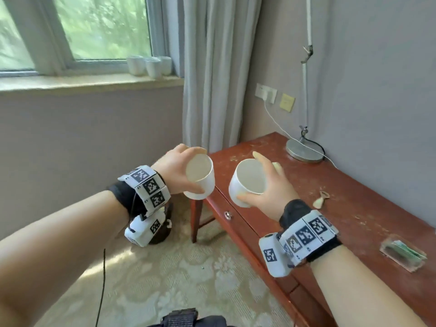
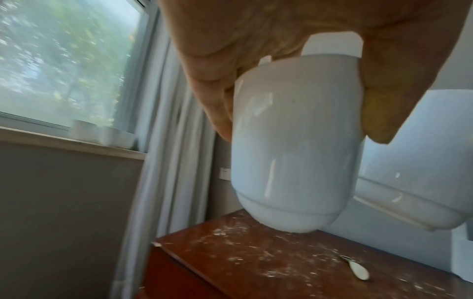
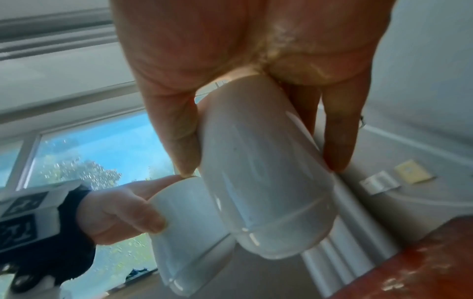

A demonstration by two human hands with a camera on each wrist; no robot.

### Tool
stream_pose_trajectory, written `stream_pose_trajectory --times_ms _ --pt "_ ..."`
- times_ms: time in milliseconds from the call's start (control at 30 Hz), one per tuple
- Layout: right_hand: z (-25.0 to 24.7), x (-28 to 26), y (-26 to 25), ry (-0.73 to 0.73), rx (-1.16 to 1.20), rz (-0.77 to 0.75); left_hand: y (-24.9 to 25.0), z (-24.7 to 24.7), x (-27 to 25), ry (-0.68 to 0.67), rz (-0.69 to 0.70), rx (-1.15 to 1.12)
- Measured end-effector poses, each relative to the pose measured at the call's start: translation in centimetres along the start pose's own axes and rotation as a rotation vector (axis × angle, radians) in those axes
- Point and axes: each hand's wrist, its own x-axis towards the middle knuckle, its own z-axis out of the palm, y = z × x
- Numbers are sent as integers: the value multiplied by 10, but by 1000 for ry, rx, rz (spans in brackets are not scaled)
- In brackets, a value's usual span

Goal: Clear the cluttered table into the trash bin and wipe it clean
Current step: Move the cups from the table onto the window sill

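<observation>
The red-brown wooden table (image 1: pixel 354 208) fills the right half of the head view, its top dusted with pale crumbs and smears. At its far end, upper right of the frame, stands one lamp base (image 1: pixel 304 151); near the right edge lies one clear wrapper with something green inside (image 1: pixel 403 252); right of centre lies one small pale opener-like tool (image 1: pixel 319 200). No trash bin shows in any view.

One left hand (image 1: pixel 172 171) at frame centre holds one white cup (image 1: pixel 200 175) just off the table's near-left corner, fingers and thumb curled round its wall near the rim. One right hand (image 1: pixel 271 185), just to the right, holds a second white cup (image 1: pixel 247 182) above the table's left end, thumb on the near side and fingers wrapped round the far side. Both cups are in the air, tilted toward the camera, and look empty.

That makes two cups in hand; three more like them (image 1: pixel 148 64) stand on the windowsill, upper left of the frame.

The cups look glazed, stiff and smooth, so likely slippery and apt to chip if knocked together, as they hang near each other. They seem light enough for one hand each; gripping round the upper wall, as now, looks sound
</observation>
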Motion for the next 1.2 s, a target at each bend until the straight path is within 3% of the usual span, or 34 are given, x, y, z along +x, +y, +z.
stream_pose_trajectory --times_ms 300,500,700,867,1200 --pt "138 92 -132 -177 97 -160 -175 -103 -64 100 -229 72" --pt "205 186 -174 -222 163 -244 -261 -136 -38 117 -359 22" --pt "247 328 -194 -205 253 -246 -332 -173 67 145 -368 35" --pt "249 452 -220 -171 221 -266 -371 -214 176 180 -374 25" --pt "256 627 -245 -75 112 -208 -441 -283 374 184 -308 73"
